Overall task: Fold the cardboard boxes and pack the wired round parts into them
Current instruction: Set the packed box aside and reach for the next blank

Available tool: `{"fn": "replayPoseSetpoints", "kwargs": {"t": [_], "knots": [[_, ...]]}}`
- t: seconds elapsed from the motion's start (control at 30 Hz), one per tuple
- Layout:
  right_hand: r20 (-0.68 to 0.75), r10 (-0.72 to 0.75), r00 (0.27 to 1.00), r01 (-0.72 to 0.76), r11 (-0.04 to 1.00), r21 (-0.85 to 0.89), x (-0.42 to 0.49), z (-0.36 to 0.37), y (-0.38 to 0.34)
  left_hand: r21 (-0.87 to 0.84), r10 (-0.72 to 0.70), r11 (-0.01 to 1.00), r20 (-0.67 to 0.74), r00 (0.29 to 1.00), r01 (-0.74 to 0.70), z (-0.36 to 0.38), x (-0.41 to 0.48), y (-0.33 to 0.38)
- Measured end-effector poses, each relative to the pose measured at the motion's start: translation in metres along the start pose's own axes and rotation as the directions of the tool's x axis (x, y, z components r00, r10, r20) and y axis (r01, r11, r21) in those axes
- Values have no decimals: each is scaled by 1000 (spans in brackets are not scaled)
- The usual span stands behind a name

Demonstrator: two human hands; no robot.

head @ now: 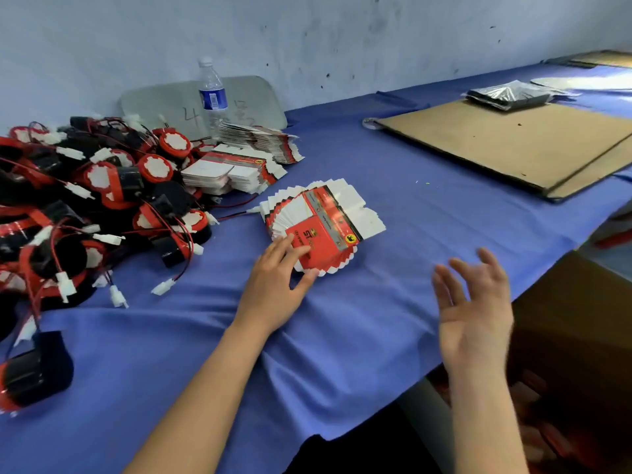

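A fanned stack of flat red-and-white cardboard boxes [325, 220] lies on the blue tablecloth [342, 319] in the middle. My left hand [277, 278] pinches the near edge of the top box, thumb beneath and fingers on its red face. Over the table's front edge to the right hovers my right hand [473, 306], palm up, fingers spread, holding nothing. A big heap of black-and-red round parts [85, 206] with red wires and white plugs fills the left side. Two further stacks of flat boxes [232, 172] lie behind, beside the heap.
A water bottle [212, 94] stands at the back by the wall in front of a grey panel [253, 97]. Brown cardboard sheets [513, 145] lie at the right with a dark plastic packet [509, 95] on them. A brown carton [574, 336] stands below the table's right edge.
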State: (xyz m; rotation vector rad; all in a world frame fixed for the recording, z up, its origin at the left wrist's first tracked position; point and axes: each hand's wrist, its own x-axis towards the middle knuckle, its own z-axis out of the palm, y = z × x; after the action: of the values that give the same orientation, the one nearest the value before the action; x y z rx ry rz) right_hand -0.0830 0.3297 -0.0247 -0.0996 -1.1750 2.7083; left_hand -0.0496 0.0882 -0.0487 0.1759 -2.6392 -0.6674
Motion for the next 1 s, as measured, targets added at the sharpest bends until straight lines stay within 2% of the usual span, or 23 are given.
{"fn": "replayPoseSetpoints", "kwargs": {"t": [0.03,0.07,0.1,0.13,0.17,0.2,0.23,0.3,0.4,0.47,0.6,0.73,0.87,0.9,1.0], "knots": [[169,-116,979,166,930,-327,5,10,11,-37,-4,999,-11,1000,3,-1,-1,-2],[383,-174,907,373,752,-543,10,25,21,-57,-8,998,-25,1000,6,-2,-2,-5],[584,-136,800,548,562,-620,15,40,31,-65,-13,998,-33,999,11,-3,-2,-5],[734,-41,677,688,388,-613,23,54,39,-67,-23,998,-35,999,20,-3,-2,-6],[816,98,569,784,233,-575,32,67,45,-70,-32,997,-31,999,30,-3,-2,-5],[828,280,486,846,88,-527,44,80,51,-75,-44,996,-24,999,42,-4,-1,-6],[776,450,441,879,-44,-475,54,90,52,-87,-54,995,-15,998,52,-3,-1,-5],[639,667,382,921,-212,-328,70,113,56,-118,-76,990,-2,997,76,-5,-2,-7],[517,788,335,939,-320,-121,77,143,54,-144,-102,985,-6,995,100,-6,-1,-11],[440,834,334,924,-381,19,78,158,51,-158,-131,979,-5,991,129,-6,0,-11],[306,893,332,910,-388,147,77,175,47,-169,-158,973,7,987,157,-6,0,-11],[243,915,322,895,-378,236,75,183,49,-189,-162,969,-4,987,158,-4,-1,-12],[264,924,277,883,-353,309,80,190,51,-274,-157,951,-37,987,141,-2,-1,-14],[301,912,278,879,-368,302,81,189,51,-301,-162,943,-34,986,144,-2,-1,-15],[528,804,272,854,-454,253,80,180,57,-375,-192,912,-31,981,167,-2,-1,-17]]}}
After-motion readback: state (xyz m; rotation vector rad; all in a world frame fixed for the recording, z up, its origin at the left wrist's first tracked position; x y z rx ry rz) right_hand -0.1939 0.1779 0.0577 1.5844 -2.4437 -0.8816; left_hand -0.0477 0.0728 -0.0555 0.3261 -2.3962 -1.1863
